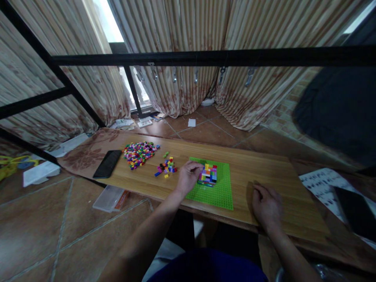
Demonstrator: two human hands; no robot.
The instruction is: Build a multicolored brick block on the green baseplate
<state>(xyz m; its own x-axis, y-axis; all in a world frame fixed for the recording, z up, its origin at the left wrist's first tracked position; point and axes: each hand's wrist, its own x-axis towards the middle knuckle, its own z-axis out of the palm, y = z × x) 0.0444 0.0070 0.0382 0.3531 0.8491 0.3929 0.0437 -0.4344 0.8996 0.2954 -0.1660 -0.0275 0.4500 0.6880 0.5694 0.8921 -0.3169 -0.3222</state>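
A stack of multicoloured building bricks (207,176) stands on a green baseplate (223,196) at the middle of the wooden board. My left hand (188,177) is over the plate's left part, its thumb and fingertips pinched together at the stack's upper left edge. Whatever lies between those fingertips is too small to make out. To the right of the plate, my right hand (268,204) rests on the wood with its fingers curled in, and no object shows in it.
Left of the plate lie a small group of loose bricks (167,167) and a larger brick pile (139,153). A black phone (107,164) is at the board's left end. Printed sheets (320,184) and a dark device (355,211) sit at far right. A black metal rail (188,58) crosses behind.
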